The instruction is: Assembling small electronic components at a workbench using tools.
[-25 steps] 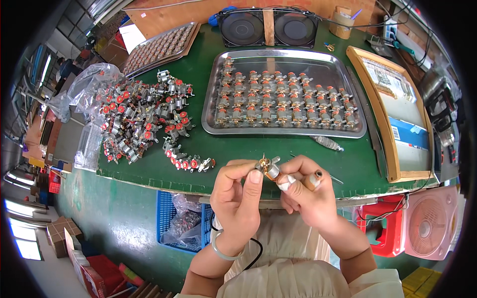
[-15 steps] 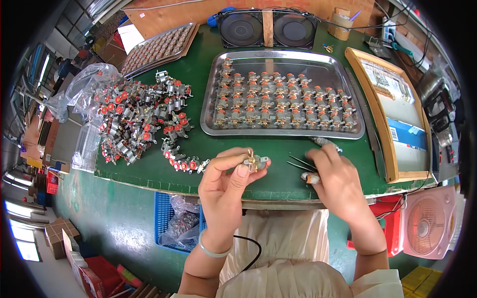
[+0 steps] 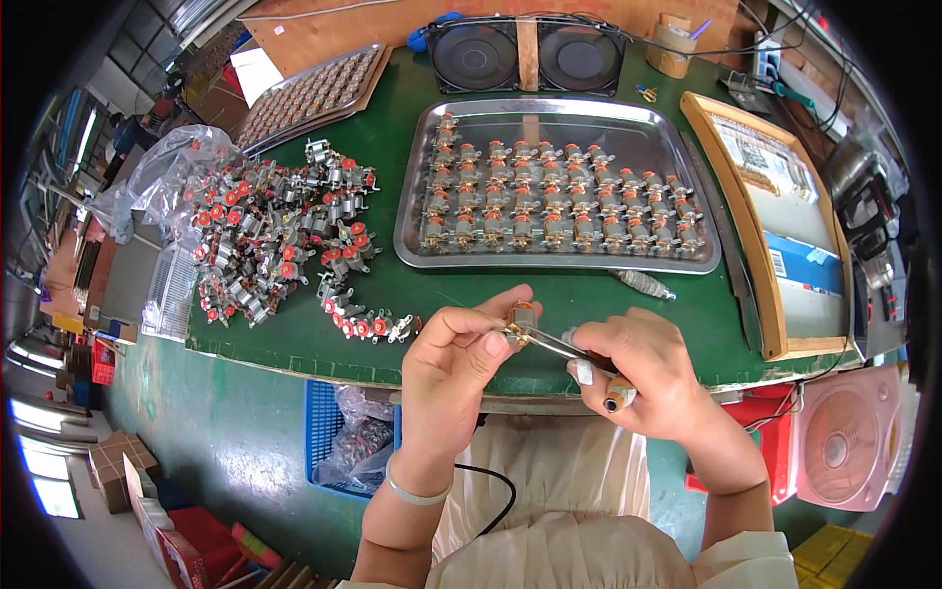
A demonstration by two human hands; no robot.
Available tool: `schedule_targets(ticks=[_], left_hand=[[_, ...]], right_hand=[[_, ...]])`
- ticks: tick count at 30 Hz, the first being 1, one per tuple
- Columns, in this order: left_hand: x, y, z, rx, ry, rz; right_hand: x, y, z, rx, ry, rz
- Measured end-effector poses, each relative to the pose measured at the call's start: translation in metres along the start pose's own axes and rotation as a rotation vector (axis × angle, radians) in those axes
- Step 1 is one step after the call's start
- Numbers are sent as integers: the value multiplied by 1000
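My left hand (image 3: 449, 368) pinches a small cylindrical metal part (image 3: 525, 316) with brass-coloured fittings, held up over the table's front edge. In my right hand (image 3: 653, 368) are tweezers (image 3: 569, 348), and their tips meet the part beside my left thumb. A short brownish cylinder with a metal end (image 3: 618, 395) is also tucked in the right hand; its kind is unclear. One right finger wears a whitish wrap. Beyond the hands lies a steel tray (image 3: 559, 263) with rows of similar metal parts (image 3: 525, 231), their tops orange-red.
To the left, a loose heap of red-ended metal parts (image 3: 260, 236) lies beside a clear plastic bag (image 3: 182, 162). Another filled tray (image 3: 319, 93) and twin black fans (image 3: 530, 57) stand behind. A wooden frame (image 3: 775, 226) is on the right; a grey cylindrical piece (image 3: 645, 285) lies before the tray.
My right hand has moved left from the table, bringing the tweezers up to the metal part. My left hand has turned the part and shifted slightly right.
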State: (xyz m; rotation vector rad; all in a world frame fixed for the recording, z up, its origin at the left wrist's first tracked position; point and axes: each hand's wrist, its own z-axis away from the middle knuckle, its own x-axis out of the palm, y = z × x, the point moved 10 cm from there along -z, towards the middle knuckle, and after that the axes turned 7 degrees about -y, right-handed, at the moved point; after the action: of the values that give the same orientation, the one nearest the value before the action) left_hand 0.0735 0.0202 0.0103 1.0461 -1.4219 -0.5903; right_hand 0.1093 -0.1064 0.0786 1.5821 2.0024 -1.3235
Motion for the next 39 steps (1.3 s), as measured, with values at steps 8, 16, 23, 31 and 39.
schedule_targets(ticks=[8,16,23,31,39], left_hand=[[5,5,-3,156,-146,-92],[16,14,-2,343,-279,-148],[11,28,-1,425,-214,-288],[24,9,-5,369,-231,-350],[7,-1,-13,234,15,-461]], right_hand=[[4,2,-1,67,-14,-145],[62,39,30,736,-159,-1549],[-5,21,1,122,-190,231],[3,21,-16,213,-175,-90],[-19,58,-53,8,-162,543]])
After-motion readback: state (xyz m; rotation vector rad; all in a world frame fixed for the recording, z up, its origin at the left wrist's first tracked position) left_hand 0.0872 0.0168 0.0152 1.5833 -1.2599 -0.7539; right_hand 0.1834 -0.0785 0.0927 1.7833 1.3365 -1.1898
